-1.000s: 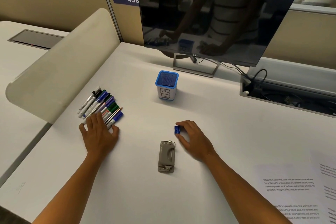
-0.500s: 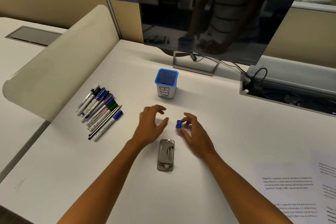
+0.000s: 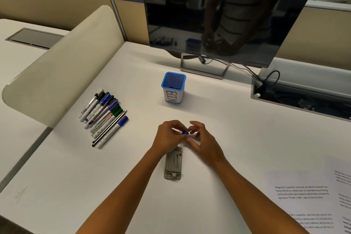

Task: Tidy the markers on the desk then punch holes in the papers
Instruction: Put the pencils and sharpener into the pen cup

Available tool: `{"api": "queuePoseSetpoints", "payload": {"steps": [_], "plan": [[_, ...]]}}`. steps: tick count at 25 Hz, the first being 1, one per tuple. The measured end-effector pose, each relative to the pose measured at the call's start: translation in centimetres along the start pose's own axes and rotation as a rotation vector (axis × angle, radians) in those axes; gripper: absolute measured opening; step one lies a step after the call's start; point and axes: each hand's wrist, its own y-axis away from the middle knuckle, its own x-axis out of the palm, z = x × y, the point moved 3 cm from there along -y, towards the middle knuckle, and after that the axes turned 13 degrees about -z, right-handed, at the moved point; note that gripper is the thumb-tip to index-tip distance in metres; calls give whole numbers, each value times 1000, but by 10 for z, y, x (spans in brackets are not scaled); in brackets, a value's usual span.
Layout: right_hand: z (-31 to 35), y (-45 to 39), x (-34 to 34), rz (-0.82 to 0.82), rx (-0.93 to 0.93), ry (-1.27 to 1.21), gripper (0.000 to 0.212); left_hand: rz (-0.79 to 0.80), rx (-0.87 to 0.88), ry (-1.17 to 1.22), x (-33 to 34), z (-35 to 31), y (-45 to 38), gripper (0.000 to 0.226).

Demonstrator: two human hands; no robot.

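A small blue cap (image 3: 184, 132) is held just above the white desk (image 3: 237, 123), between the fingertips of both hands. My left hand (image 3: 168, 137) pinches its left end, and my right hand (image 3: 204, 143) touches its right end with thumb and forefinger. Just below the hands lies a grey metal hole punch (image 3: 173, 166), partly covered by my left wrist. A row of markers and pens (image 3: 104, 117) lies side by side at the left. Printed papers (image 3: 303, 201) lie at the lower right.
A blue mesh pen cup labelled BIN (image 3: 173, 87) stands behind the hands. Behind it a dark monitor (image 3: 228, 15) rests on its stand (image 3: 204, 66). An open cable tray (image 3: 303, 99) sits at the right and a beige curved divider (image 3: 62, 66) at the left.
My left hand left the markers and moved right to meet my right hand at the blue cap. My right hand lifted the cap slightly off the desk.
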Motion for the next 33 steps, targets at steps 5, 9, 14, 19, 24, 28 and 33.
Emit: {"api": "queuePoseSetpoints", "payload": {"steps": [5,9,14,19,24,28,33], "plan": [[3,-1,1,-33,-14,22,73,-368,50,18,-52,17,-16,16],[0,-2,2,-70,-32,71,65,-661,92,-181,-125,59,-33,20],[-1,-3,2,-89,-72,95,60,-737,53,-428,-166,91,-41,31],[1,-3,0,-94,-69,104,58,-768,-1,-456,-165,85,-37,41],[1,-2,-1,-94,-68,109,57,-786,-10,-481,-167,89,-37,43],[2,-2,-1,-94,-71,108,55,-821,25,-494,-167,90,-33,43],[2,-2,-1,-87,-63,113,51,-831,90,-514,-158,86,-20,37]]}}
